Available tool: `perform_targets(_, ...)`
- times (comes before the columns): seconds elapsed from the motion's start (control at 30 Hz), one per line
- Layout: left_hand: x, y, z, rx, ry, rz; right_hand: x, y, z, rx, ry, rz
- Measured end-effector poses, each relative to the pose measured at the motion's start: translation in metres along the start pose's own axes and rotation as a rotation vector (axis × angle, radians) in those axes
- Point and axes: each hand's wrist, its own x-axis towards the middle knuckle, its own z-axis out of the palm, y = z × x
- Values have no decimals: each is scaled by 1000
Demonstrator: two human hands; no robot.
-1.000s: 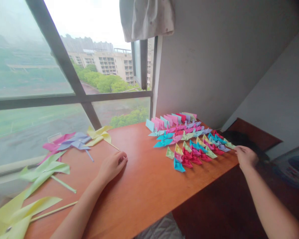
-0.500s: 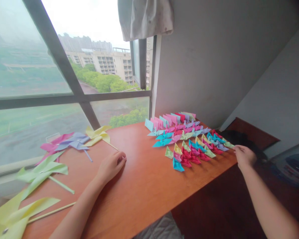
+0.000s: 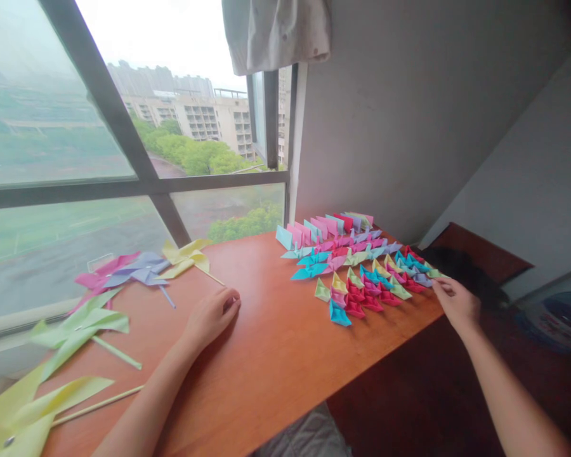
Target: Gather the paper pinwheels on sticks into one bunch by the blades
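My right hand [image 3: 457, 303] is at the right end of the rows of folded paper boats [image 3: 370, 289], its fingertips pinched on a light green paper boat [image 3: 434, 274]. Most of that boat's near end is hidden by the fingers. Other boats in red, blue, yellow, purple and green stand close beside it. Loosely curled, my left hand [image 3: 215, 314] rests on the wooden table [image 3: 276, 355] with nothing visible in it. Just behind it lies the stick of a yellow paper pinwheel [image 3: 185, 259].
Behind the boats are rows of paper cranes [image 3: 311, 270] and upright folded paper pieces [image 3: 323, 226] near the wall. Several pinwheels, including a green one [image 3: 78, 330] and a purple one [image 3: 140, 271], lie along the window. The table's edge runs diagonally below my right hand.
My right hand has moved a little left, bringing the light green boat closer against the end of the rows. My left hand stays in place.
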Motion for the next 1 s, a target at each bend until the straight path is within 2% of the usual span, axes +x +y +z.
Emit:
perform_targets(0.1,0,1,-1,3,-2,3,-2,1,1,-57,5,-102)
perform_targets(0.23,0,0,0,9,3,2,-1,5,2,-86,27,-131)
perform_targets(1.0,1,-1,2,15,4,-4,2,8,3,-38,15,-113)
